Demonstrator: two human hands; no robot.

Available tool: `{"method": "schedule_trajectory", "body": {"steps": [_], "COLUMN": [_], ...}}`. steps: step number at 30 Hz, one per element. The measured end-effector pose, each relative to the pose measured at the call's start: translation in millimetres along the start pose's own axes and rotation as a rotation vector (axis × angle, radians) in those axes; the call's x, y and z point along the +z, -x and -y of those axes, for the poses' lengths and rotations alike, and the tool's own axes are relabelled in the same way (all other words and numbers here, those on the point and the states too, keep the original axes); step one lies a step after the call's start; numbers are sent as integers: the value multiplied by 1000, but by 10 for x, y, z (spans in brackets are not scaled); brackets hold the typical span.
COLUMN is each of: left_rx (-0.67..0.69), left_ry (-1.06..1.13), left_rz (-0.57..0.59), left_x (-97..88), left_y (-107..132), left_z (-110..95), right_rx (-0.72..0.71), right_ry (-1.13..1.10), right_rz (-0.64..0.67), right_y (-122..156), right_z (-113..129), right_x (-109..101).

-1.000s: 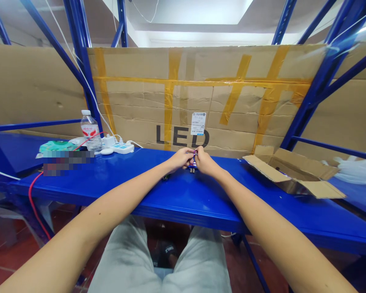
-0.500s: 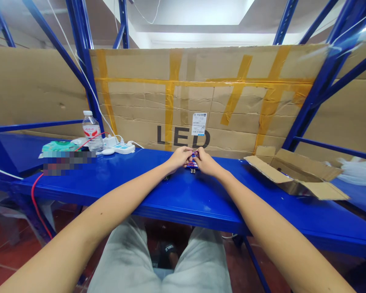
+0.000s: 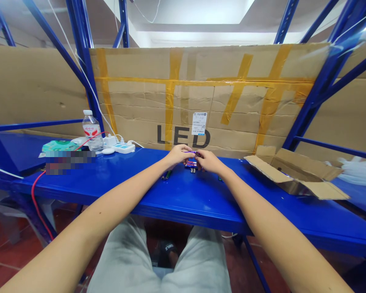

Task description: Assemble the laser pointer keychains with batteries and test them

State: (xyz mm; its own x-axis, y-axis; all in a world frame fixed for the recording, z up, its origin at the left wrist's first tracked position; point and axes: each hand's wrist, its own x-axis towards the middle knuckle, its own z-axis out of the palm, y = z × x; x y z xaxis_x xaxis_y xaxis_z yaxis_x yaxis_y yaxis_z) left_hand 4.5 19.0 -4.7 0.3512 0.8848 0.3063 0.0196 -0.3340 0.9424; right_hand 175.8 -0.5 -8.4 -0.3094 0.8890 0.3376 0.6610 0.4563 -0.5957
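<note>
Over the middle of the blue table (image 3: 189, 203), my left hand (image 3: 179, 155) and my right hand (image 3: 209, 161) meet. Their closed fingers grip opposite ends of a slim purple metallic tube (image 3: 190, 152), whose exact kind is too small to tell. Just below it, several shiny purple and reddish tubes with silver ends (image 3: 191, 165) lie side by side on the table. Slim dark green tubes (image 3: 167, 175) rest near my left wrist. A small green item (image 3: 220, 178) shows partly behind my right forearm.
An open cardboard box (image 3: 295, 171) stands to the right. On the left are a water bottle (image 3: 92, 129), a white power strip (image 3: 124, 148), a green packet (image 3: 59, 146) and a red cable (image 3: 34, 195). A large cardboard sheet (image 3: 140, 106) stands along the back edge.
My hands have moved slightly apart, and the purple tube now shows between them. The tubes beneath and the green ones near my left wrist are more exposed.
</note>
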Motion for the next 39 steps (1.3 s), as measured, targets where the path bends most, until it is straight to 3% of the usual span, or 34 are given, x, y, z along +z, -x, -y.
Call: {"method": "schedule_trajectory", "body": {"steps": [6, 11, 14, 17, 22, 29, 31, 35, 39], "left_rx": [-78, -79, -43, 49, 186, 197, 147, -16, -32], "left_ry": [123, 153, 161, 84, -119, -163, -76, 304, 522], "left_rz": [-13, 5, 63, 87, -24, -63, -83, -112, -52], "left_x": [-172, -189, -137, -79, -30, -38, -34, -59, -140], "left_y": [-23, -46, -30, -6, 14, 15, -6, -40, -28], "left_z": [-40, 0, 16, 23, 11, 14, 15, -21, -63], "right_rx": [78, 138, 73, -10, -72, -108, -89, -47, -21], "right_ry": [-81, -240, -360, -338, -324, -386, -411, -473, -469], "right_rz": [50, 76, 85, 73, 8, 111, 115, 93, 100], "right_y": [7, -7, -21, -29, -13, 6, 0, -6, 4], "right_z": [-62, -51, -26, -6, 50, 123, 124, 113, 97], "right_x": [-51, -32, -6, 20, 50, 81, 83, 74, 72]}}
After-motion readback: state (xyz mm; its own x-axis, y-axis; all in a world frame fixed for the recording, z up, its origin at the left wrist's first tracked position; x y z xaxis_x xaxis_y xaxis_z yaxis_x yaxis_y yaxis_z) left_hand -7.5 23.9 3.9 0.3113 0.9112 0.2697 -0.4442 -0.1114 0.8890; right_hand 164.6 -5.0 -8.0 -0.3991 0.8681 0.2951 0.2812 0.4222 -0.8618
